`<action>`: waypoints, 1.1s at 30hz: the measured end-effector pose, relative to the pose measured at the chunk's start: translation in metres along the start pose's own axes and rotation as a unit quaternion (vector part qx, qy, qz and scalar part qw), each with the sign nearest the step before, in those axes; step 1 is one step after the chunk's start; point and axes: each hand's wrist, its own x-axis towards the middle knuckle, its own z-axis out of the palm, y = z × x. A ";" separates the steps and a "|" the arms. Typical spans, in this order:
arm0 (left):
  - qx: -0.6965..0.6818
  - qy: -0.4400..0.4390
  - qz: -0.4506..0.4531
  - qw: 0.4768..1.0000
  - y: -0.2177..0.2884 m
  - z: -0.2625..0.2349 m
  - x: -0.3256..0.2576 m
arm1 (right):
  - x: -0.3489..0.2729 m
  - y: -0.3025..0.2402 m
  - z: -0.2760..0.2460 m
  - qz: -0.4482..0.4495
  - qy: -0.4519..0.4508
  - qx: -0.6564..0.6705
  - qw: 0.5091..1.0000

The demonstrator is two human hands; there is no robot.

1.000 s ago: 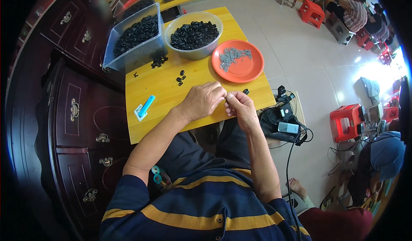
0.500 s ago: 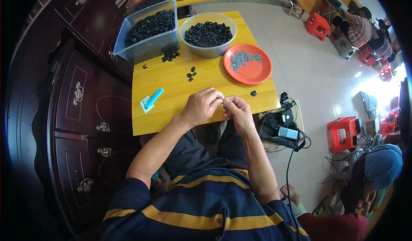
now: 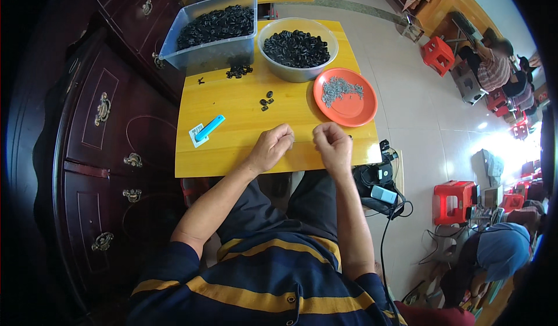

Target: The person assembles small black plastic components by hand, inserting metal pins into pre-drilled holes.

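Note:
Both hands are over the near part of the yellow table (image 3: pixel 232 157), a short gap between them. My left hand (image 3: pixel 271 148) is curled closed; anything in its fingers is hidden. To its right, my right hand (image 3: pixel 333 147) is also closed with its fingers bent inward, and its contents cannot be made out. Beyond the hands lie several small black oval parts (image 3: pixel 265 101). An orange plate (image 3: pixel 349 117) with small grey pieces (image 3: pixel 337 89) is just past my right hand. A round translucent bowl (image 3: pixel 290 72) full of black parts stands farther off.
At the far left stands a clear rectangular bin (image 3: pixel 209 60) of black parts, with loose ones (image 3: pixel 239 71) before it. A light-blue tool (image 3: pixel 210 128) rests on a white card at left. Dark cabinets (image 3: pixel 93 151) flank the left side; cables and a black bag (image 3: pixel 365 178) are at right.
My hands were touching at the fingertips and are now apart, the right one moved rightward. The view has shifted a little. The black part by the right hand is now mostly hidden.

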 end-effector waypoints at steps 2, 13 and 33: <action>-0.013 0.004 -0.011 1.000 -0.005 -0.005 -0.003 | 0.020 -0.004 -0.014 -0.047 0.043 -0.110 0.992; -0.033 0.111 0.017 0.993 -0.024 -0.019 -0.010 | 0.091 -0.003 -0.061 -0.088 0.035 -0.483 0.870; -0.098 0.113 0.023 0.988 -0.040 -0.021 -0.003 | -0.007 0.019 0.068 0.099 -0.062 0.159 0.980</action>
